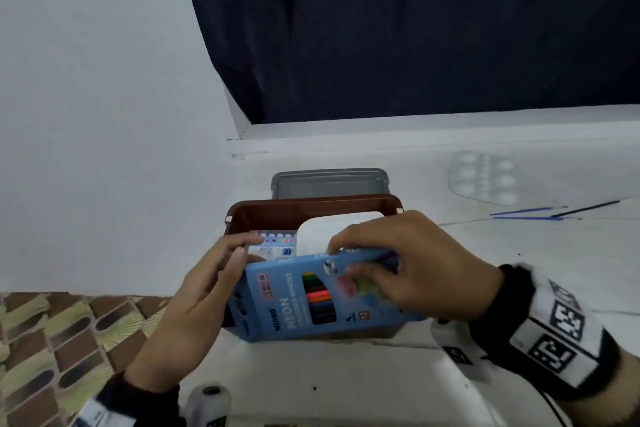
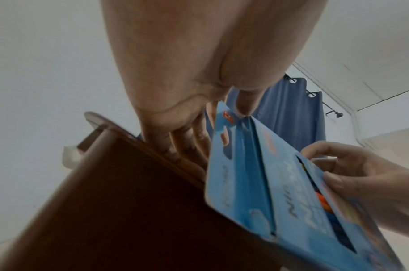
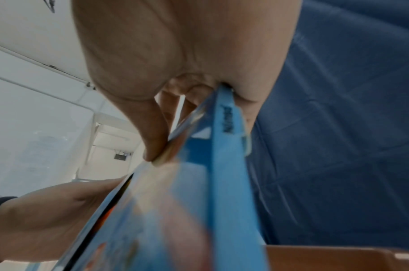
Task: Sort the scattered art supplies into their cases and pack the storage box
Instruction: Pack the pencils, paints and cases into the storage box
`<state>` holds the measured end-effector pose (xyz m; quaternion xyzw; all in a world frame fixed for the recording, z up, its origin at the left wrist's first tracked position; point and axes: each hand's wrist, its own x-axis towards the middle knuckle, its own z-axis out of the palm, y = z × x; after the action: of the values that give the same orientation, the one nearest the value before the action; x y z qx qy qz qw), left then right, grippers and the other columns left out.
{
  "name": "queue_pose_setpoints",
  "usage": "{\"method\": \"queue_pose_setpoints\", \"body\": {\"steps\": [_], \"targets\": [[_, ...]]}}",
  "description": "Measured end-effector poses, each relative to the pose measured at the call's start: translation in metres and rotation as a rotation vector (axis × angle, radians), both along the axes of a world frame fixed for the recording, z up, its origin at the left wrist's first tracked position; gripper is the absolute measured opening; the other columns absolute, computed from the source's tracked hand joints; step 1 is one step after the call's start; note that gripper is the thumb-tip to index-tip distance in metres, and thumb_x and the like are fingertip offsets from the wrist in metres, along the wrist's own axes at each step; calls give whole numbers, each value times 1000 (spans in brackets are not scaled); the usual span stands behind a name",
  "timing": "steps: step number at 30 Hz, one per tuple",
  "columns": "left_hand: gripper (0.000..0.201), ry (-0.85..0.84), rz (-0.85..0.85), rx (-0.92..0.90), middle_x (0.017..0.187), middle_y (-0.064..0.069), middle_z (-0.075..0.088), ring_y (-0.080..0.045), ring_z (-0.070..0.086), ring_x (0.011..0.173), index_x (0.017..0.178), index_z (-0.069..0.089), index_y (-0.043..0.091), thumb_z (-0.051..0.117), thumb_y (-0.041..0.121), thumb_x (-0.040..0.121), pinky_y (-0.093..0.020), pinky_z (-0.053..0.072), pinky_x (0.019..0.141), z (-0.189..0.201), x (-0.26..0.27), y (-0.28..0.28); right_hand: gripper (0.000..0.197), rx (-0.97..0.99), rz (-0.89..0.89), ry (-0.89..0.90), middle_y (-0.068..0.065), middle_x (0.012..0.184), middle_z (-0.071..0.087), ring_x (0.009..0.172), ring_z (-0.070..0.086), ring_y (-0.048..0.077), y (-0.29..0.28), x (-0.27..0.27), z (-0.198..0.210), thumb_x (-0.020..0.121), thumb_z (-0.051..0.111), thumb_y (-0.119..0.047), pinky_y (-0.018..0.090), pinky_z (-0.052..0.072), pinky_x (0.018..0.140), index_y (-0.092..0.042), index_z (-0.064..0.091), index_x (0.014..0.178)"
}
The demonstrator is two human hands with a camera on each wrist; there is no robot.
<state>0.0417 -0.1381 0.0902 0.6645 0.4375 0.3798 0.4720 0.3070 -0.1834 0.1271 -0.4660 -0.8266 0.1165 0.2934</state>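
Note:
A blue neon coloured-pencil box [image 1: 294, 302] [image 2: 280, 192] [image 3: 221, 183] is tilted over the near rim of the brown storage box [image 1: 311, 208] [image 2: 129, 201] [image 3: 326, 258]. My right hand [image 1: 346, 260] [image 3: 198, 133] grips its upper edge, fingers over the top and thumb on the printed face. My left hand [image 1: 254, 250] [image 2: 217, 126] pinches the left end, fingers behind it and thumb at the top corner. Inside the storage box lie a white case [image 1: 332, 229] and a paint pack marked 12 [image 1: 277, 244].
A grey lid [image 1: 329, 184] lies behind the storage box. At the back right are a clear palette [image 1: 485, 180], blue brushes [image 1: 526, 213] and a black brush [image 1: 585, 208]. A patterned mat [image 1: 52, 340] borders the left. A dark curtain [image 1: 415, 28] hangs behind.

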Motion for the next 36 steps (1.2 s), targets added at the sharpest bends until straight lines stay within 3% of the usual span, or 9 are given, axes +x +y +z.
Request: {"method": "queue_pose_setpoints", "body": {"steps": [5, 9, 12, 16, 20, 24, 27, 30, 36], "targets": [[34, -5, -125, 106, 113, 13, 64, -6, 62, 107, 120, 61, 26, 39, 37, 98, -26, 59, 71, 3, -5, 13, 22, 44, -159, 44, -16, 96, 71, 86, 67, 7, -5, -5, 3, 85, 69, -16, 33, 54, 70, -29, 68, 103], [36, -32, -130, 136, 113, 13, 64, -9, 62, 110, 124, 59, 24, 36, 38, 100, -32, 60, 78, -1, -6, 21, 23, -13, -168, 48, -16, 93, 71, 84, 66, 5, 0, -10, 1, 86, 70, -13, 33, 54, 67, -30, 68, 101], [37, -2, -155, 150, 104, 8, 69, -9, 63, 106, 119, 62, 23, 33, 41, 103, -17, 53, 80, -8, -12, 26, 22, -80, -104, -58, -14, 90, 72, 79, 65, 7, 7, -19, -1, 85, 65, -17, 36, 51, 68, -31, 68, 102], [44, 103, -194, 161, 94, 3, 71, -16, 65, 98, 116, 60, 36, 31, 63, 97, -30, 50, 89, -21, -25, 35, 26, -160, -35, -191, -14, 94, 70, 82, 62, 7, 14, -33, -14, 86, 63, -24, 34, 50, 73, -35, 65, 110], [24, 262, -257, 226, 90, 13, 70, -9, 67, 86, 118, 54, 40, 45, 47, 97, -14, 48, 74, -22, -21, 36, 23, -331, 19, -221, -12, 91, 69, 75, 56, 2, 16, -38, -29, 94, 60, -23, 22, 46, 72, -34, 62, 114], [28, 487, -281, 417, 92, 26, 66, 2, 65, 85, 118, 53, 46, 63, 44, 92, -15, 51, 72, -31, -19, 36, 24, -439, 1, -179, -18, 96, 70, 81, 62, -1, 22, -29, -39, 97, 58, -21, 20, 46, 74, -34, 64, 116], [28, 421, -228, 398, 88, 24, 68, -1, 67, 82, 107, 59, 42, 75, 36, 85, -19, 54, 70, -31, -19, 34, 31, -514, 15, -143, -17, 109, 71, 91, 67, 13, 23, -20, -43, 100, 52, -21, 36, 52, 82, -41, 64, 120], [36, 384, -242, 337, 86, 20, 68, -7, 67, 76, 102, 60, 42, 84, 30, 77, -19, 54, 66, -27, -17, 36, 45, -530, 35, -139, -13, 106, 72, 81, 66, 22, 19, -14, -44, 100, 46, -13, 41, 53, 74, -48, 63, 122], [34, 366, -275, 329, 88, 16, 69, -10, 67, 80, 102, 62, 37, 83, 23, 79, -15, 51, 67, -28, -14, 34, 28, -538, 1, -49, -15, 112, 71, 101, 65, 3, 17, -11, -51, 99, 57, -20, 34, 51, 90, -32, 70, 121]]}}
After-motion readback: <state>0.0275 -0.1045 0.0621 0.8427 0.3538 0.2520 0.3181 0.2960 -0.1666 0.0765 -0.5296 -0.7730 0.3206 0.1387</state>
